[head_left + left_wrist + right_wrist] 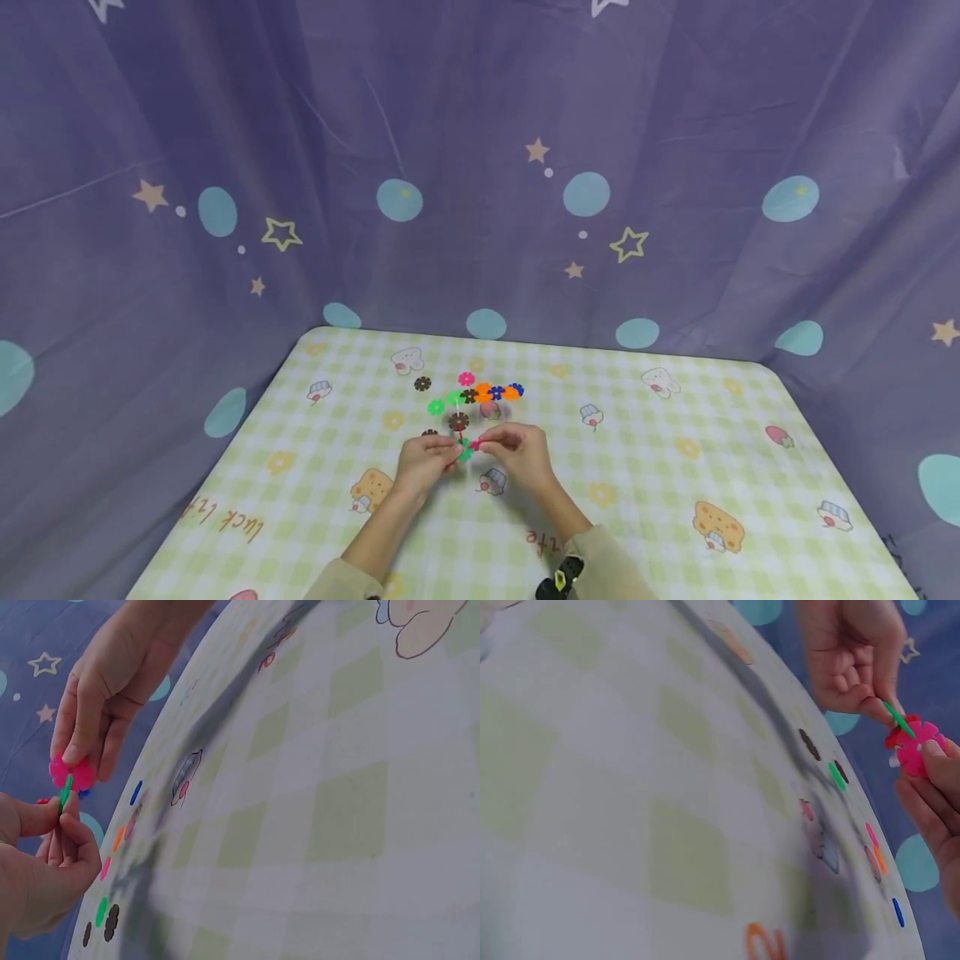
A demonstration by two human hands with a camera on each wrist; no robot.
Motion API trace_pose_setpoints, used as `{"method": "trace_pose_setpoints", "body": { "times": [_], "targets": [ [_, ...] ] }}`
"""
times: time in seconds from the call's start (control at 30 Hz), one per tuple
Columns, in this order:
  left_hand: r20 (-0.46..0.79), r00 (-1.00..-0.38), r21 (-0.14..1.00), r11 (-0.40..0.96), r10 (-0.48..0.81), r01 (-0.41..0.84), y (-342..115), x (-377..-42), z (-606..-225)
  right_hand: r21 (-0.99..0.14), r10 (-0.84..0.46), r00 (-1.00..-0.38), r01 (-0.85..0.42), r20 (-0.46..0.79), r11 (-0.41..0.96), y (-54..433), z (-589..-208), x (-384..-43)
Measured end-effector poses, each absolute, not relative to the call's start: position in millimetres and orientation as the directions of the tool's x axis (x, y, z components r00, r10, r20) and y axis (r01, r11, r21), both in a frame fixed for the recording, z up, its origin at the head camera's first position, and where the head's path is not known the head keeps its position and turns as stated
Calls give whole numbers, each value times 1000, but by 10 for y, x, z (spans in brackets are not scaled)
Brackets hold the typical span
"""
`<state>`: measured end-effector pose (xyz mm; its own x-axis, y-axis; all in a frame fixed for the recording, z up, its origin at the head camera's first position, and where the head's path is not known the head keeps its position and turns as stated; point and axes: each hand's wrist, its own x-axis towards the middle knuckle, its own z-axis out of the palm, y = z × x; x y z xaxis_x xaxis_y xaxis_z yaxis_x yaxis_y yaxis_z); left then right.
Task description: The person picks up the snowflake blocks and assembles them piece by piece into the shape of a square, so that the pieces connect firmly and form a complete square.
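Observation:
My left hand [427, 462] pinches a green notched plastic disc [465, 451] between thumb and fingers. Opposite it, my right hand [521, 454] pinches a pink notched disc [73, 772], whose edge meets the green one. In the right wrist view the green disc [898, 720] stands edge-on against the pink disc [917, 749], with a red disc [895, 737] partly hidden behind. Beyond the fingers in the head view, a brown disc [458, 422], a bright green disc [454, 398] and an orange disc [483, 392] appear in a line of discs. Both hands are above the tabletop.
Several loose discs lie on the checked tablecloth [637, 450], among them a pink disc [467, 378], a dark brown disc [422, 383] and a green disc [436, 407]. A blue disc [136, 793] lies farther along. Behind the table hangs a purple curtain [480, 267].

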<state>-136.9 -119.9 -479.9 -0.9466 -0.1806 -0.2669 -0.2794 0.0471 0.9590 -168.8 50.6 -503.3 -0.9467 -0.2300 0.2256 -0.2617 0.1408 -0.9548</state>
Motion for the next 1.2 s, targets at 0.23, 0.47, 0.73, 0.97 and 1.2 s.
{"method": "trace_pose_setpoints", "body": {
  "times": [0.23,0.47,0.73,0.97,1.2],
  "targets": [
    [-283,-931,959,-50,-230,-279,-1212,-1503,-4808,-911,-220,-948,-290,231,292,663,-5132,-2056],
    [-271,-922,963,-64,-278,-263,-1294,-1603,-4774,-599,-418,-894,-426,162,678,768,-5111,-2345],
    [-269,-923,962,-27,-275,-272,-1338,-1625,-4727,-533,-470,-873,-462,131,709,799,-5106,-2333],
    [-277,-926,959,-20,-256,-281,-1348,-1536,-4747,-513,-438,-894,-420,93,748,820,-5136,-2291],
    [-287,-926,958,-47,-247,-284,-1330,-1523,-4814,-470,-553,-825,-535,115,702,764,-5058,-2028]
  ]
}}
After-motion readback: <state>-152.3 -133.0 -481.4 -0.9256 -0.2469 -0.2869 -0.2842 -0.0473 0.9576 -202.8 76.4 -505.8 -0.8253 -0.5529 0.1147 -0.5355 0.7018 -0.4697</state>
